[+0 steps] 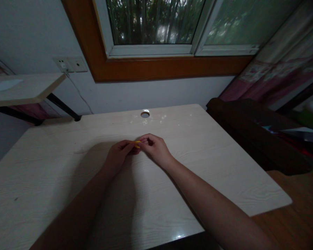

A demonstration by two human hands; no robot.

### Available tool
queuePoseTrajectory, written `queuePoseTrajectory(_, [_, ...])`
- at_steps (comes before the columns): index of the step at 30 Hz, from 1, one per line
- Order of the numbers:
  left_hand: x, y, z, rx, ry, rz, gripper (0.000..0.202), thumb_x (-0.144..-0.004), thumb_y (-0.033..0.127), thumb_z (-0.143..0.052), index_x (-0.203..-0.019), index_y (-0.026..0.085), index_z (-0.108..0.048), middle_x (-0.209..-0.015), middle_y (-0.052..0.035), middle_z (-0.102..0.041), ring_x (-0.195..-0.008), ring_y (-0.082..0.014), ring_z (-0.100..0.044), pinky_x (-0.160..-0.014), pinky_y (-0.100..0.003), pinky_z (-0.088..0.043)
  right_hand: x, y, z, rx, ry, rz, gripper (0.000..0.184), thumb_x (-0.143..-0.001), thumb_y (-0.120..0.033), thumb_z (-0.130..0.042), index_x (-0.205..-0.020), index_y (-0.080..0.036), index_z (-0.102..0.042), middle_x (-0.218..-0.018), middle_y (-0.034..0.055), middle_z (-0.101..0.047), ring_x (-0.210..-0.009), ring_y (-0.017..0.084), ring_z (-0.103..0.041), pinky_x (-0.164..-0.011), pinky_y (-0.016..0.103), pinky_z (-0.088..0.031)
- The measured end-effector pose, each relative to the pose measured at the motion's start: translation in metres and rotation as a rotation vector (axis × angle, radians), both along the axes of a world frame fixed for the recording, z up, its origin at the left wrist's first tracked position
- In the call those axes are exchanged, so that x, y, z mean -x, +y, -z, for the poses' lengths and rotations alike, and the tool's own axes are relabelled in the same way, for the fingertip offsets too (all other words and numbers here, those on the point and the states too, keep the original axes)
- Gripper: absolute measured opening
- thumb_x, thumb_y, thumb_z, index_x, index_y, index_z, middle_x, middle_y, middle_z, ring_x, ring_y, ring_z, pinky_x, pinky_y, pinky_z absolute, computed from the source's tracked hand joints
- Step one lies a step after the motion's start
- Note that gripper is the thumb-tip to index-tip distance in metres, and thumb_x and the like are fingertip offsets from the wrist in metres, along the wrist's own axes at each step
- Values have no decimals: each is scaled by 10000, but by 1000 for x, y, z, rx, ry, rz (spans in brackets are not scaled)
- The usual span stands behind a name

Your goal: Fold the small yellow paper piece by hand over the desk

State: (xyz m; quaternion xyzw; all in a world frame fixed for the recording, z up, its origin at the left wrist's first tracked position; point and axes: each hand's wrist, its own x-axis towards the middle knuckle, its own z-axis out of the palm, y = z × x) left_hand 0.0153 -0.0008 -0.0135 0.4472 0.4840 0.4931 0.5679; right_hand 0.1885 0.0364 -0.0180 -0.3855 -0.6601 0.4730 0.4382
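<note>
Both of my hands meet over the middle of a pale wooden desk [54,180]. Between their fingertips is a small yellow-orange object [137,143], too small to name. My left hand [120,154] has its fingers pinched together on the object's left end. My right hand [154,147] is curled closed, its fingertips gripping the object's right end. Both forearms reach in from the lower edge of the view and rest low over the desk.
A round cable hole [145,114] sits near the desk's far edge. A side shelf [23,88] juts out at the left below wall sockets [70,64]. A dark chair or seat [253,128] stands to the right, a window [156,24] above.
</note>
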Motion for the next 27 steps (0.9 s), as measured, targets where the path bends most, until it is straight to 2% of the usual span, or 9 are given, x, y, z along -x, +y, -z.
queuePoseTrajectory(6, [0,0,1,16,-87,-13,309,-769,407,-709,-913,135,-735,-916,-101,-747,-790,-202,-703,-833,-368,-554,1,0,-1,41,24,34,227,-788,-375,-702,-899,-178,-708,-800,35,-697,-716,141,-622,-679,271,-498])
queuePoseTrajectory(14, [-1,1,0,32,-177,6,278,-803,396,-664,-884,139,-733,-872,-94,-746,-770,-202,-696,-797,-370,-553,3,4,9,129,115,16,243,-768,-381,-716,-893,-173,-694,-791,32,-681,-685,121,-600,-645,245,-484])
queuePoseTrajectory(19, [0,0,-1,6,-79,-4,298,-802,422,-677,-883,138,-716,-845,-79,-733,-763,-184,-684,-795,-343,-548,4,3,6,146,126,16,234,-757,-363,-721,-878,-164,-695,-780,34,-680,-682,124,-602,-651,253,-492])
queuePoseTrajectory(27, [2,0,-2,1,37,-14,282,-772,420,-711,-868,155,-714,-801,-65,-729,-730,-181,-682,-770,-328,-545,1,1,2,64,70,-3,211,-792,-355,-698,-906,-178,-698,-796,25,-680,-700,122,-599,-655,246,-474])
